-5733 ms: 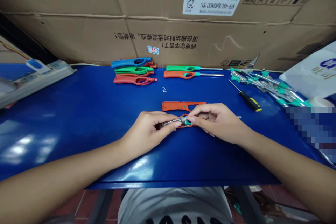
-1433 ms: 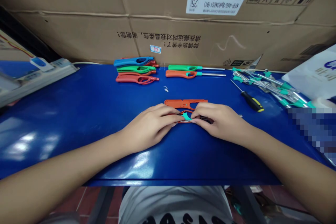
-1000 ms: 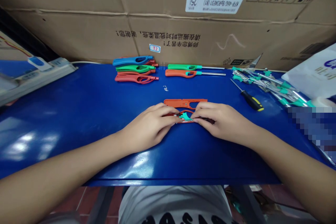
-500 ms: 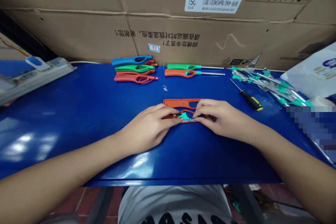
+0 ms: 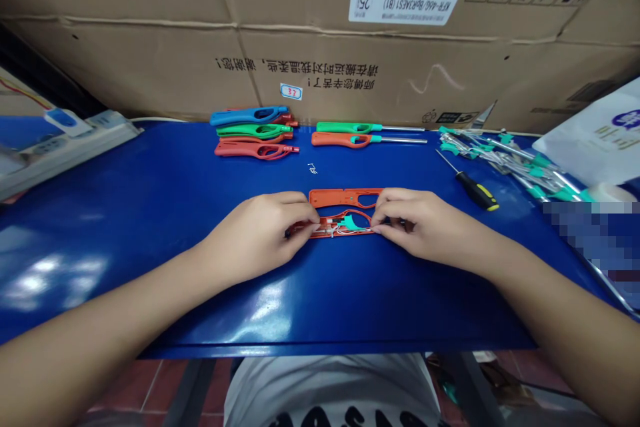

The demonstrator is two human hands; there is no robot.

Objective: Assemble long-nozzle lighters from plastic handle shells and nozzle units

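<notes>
An orange lighter casing half (image 5: 326,221) lies hollow side up on the blue table, with a teal trigger (image 5: 354,221), thin white wires and small metal parts inside. My left hand (image 5: 267,230) closes on its left end, thumb and fingers pinching there and hiding that end. At the right end, by the finger loop, my right hand (image 5: 417,220) pinches the casing; its fingertips cover whatever is between them. Just behind lies the matching orange casing half (image 5: 327,198), its right end hidden behind my right hand.
Several coloured lighter casings (image 5: 253,132) are stacked at the back left. Two lighters with metal tubes (image 5: 345,139) lie beside them. On the right are a screwdriver (image 5: 477,191) and a pile of metal tubes (image 5: 515,163). A power strip (image 5: 107,133) stands left; a cardboard box (image 5: 165,73) backs the table.
My left hand has slid leftward along the casing from near the trigger to its left end, uncovering wires and metal parts. My right hand stays at the right end.
</notes>
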